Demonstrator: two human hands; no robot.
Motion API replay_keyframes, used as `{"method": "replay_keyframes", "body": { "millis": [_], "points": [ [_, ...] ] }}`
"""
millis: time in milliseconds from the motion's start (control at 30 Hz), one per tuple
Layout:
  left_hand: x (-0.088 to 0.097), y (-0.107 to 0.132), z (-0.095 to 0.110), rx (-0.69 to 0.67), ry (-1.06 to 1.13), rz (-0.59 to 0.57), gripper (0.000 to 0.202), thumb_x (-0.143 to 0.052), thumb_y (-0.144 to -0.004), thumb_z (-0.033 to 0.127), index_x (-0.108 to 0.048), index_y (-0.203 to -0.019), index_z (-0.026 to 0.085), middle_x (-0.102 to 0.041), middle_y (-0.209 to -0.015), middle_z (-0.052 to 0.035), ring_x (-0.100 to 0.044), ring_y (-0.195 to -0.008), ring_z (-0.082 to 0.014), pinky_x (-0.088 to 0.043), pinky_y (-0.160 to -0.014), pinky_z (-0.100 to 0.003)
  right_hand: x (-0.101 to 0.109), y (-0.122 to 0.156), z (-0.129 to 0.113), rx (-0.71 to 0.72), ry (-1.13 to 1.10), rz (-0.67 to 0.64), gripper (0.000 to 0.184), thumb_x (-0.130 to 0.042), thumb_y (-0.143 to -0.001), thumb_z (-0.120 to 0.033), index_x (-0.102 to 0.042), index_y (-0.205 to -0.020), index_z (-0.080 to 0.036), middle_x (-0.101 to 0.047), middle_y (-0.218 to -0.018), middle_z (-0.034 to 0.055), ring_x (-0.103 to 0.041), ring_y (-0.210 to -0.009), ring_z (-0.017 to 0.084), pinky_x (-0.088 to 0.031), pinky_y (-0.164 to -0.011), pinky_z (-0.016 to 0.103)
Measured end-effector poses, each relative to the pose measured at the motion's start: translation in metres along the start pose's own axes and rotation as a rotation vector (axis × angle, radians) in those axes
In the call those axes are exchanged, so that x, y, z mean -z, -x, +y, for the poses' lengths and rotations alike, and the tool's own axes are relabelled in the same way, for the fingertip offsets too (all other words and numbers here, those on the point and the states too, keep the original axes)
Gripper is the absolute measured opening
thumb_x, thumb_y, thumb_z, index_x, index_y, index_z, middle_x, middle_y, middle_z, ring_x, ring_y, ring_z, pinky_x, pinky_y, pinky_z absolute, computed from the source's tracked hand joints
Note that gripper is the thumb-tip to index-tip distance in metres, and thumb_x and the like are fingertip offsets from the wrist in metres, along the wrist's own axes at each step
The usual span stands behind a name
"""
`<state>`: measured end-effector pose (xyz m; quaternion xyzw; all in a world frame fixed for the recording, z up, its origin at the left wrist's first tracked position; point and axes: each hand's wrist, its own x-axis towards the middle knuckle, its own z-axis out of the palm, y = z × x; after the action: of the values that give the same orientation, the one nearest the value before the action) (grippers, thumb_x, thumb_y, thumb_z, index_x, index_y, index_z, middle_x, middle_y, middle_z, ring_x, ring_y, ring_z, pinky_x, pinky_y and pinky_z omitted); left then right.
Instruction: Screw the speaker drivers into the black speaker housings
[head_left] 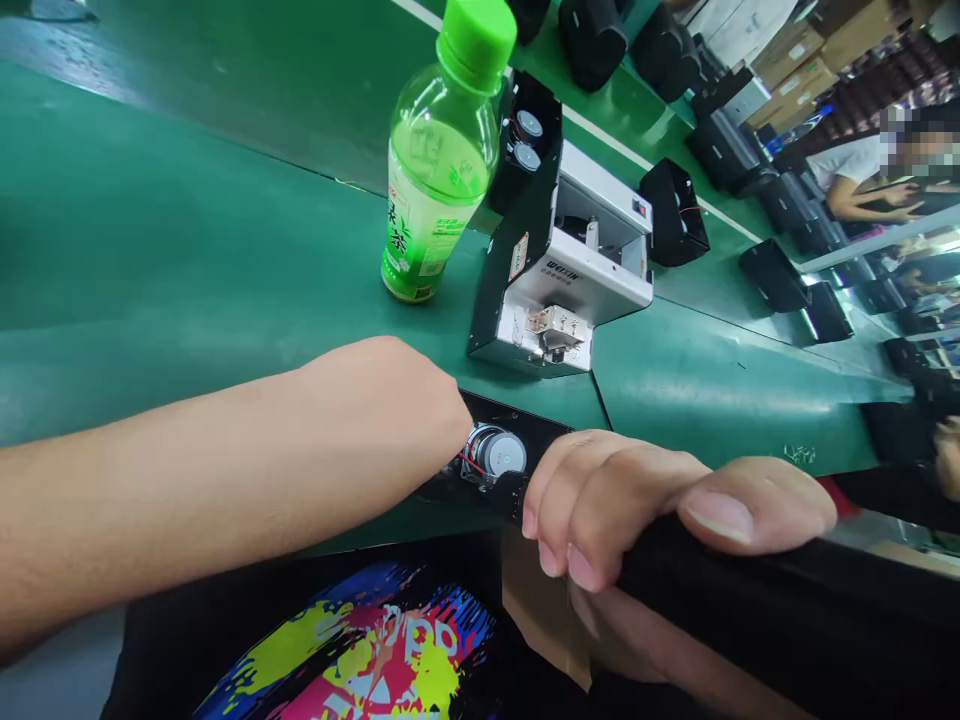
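Note:
My left hand (397, 405) reaches in from the left, its back toward me. Its fingers are hidden beyond the knuckles, beside a black speaker housing (517, 410) on the green bench. Inside the housing shows a round speaker driver (501, 455) with a silver-grey back and a red wire. My right hand (630, 500) is curled, its thumb resting along a long black object (787, 600) that runs off to the lower right. What kind of object this is, I cannot tell. The right fingertips hang close to the housing's right end.
Beyond my hands stands a white and black WEIXIN machine (562, 250), with a green-capped tea bottle (435, 190) left of it. Several black speaker housings (675, 212) sit farther along the green bench (225, 250). At the upper right, another person (862, 180) works.

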<state>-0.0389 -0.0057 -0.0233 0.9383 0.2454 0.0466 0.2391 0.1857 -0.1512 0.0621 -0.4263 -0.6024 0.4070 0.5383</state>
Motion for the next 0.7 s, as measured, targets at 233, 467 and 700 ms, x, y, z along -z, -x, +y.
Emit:
{"method": "replay_keyframes", "body": {
  "millis": [233,467,700],
  "points": [
    [0.006,-0.023,0.024,0.028,-0.008,-0.104,0.011,-0.092,-0.096,0.030,-0.089,-0.086,0.028,-0.080,-0.084,-0.0056,-0.086,-0.097,-0.0324,-0.065,-0.099,-0.047,0.007,0.001,0.011,0.021,-0.026,-0.013,0.036,-0.058,-0.135,-0.041,-0.091,-0.148,-0.042,-0.076,-0.079,-0.0040,-0.079,-0.064,0.019,-0.078,-0.071,0.040],
    [0.005,-0.025,0.018,0.056,-0.014,-0.114,0.011,-0.089,-0.101,0.034,-0.091,-0.095,0.025,-0.085,-0.101,-0.0061,-0.088,-0.115,-0.0360,-0.066,-0.109,-0.051,0.016,0.000,0.007,0.019,-0.010,-0.107,0.036,-0.058,-0.136,-0.038,-0.090,-0.150,-0.044,-0.081,-0.083,-0.0041,-0.083,-0.068,0.019,-0.080,-0.073,0.041],
    [-0.008,-0.028,0.023,0.088,-0.010,-0.044,0.020,-0.089,-0.102,0.032,-0.085,-0.087,0.020,-0.082,-0.094,-0.0047,-0.087,-0.112,-0.0327,-0.064,-0.114,-0.052,0.015,0.000,0.018,0.068,-0.033,-0.052,0.031,-0.060,-0.135,-0.039,-0.088,-0.148,-0.043,-0.080,-0.079,-0.0053,-0.080,-0.063,0.019,-0.077,-0.068,0.039]
  ]
}}
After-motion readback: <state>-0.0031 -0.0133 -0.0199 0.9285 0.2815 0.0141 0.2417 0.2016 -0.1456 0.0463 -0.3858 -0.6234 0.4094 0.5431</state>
